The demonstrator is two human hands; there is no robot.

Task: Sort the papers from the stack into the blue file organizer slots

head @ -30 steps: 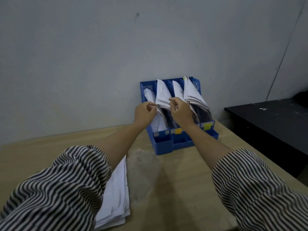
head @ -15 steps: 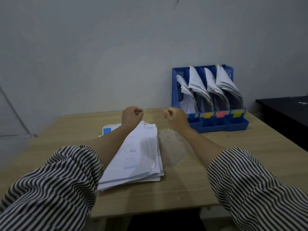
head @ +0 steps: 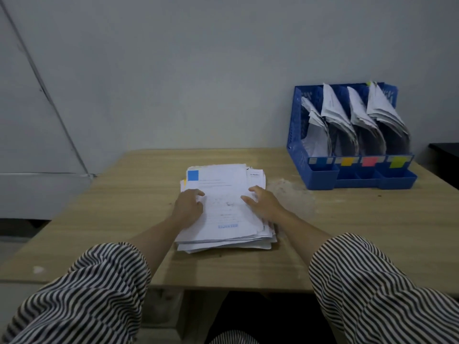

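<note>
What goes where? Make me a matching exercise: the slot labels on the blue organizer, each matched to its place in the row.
Labels:
1. blue label
2. orange label
3. pink label
4. yellow label

Places on the organizer:
a. far right
b. second from left
c. far left
d. third from left

Pairs: 1-c, 2-b, 3-d, 4-a

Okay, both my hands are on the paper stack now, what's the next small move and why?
Probably lift just the top sheet off the stack. Both the left hand and the right hand rest on it without gripping anything yet. It carries a blue square in its corner, and the file organizer at the table's right back corner has a blue label on its leftmost slot, so that slot looks likely.
</note>
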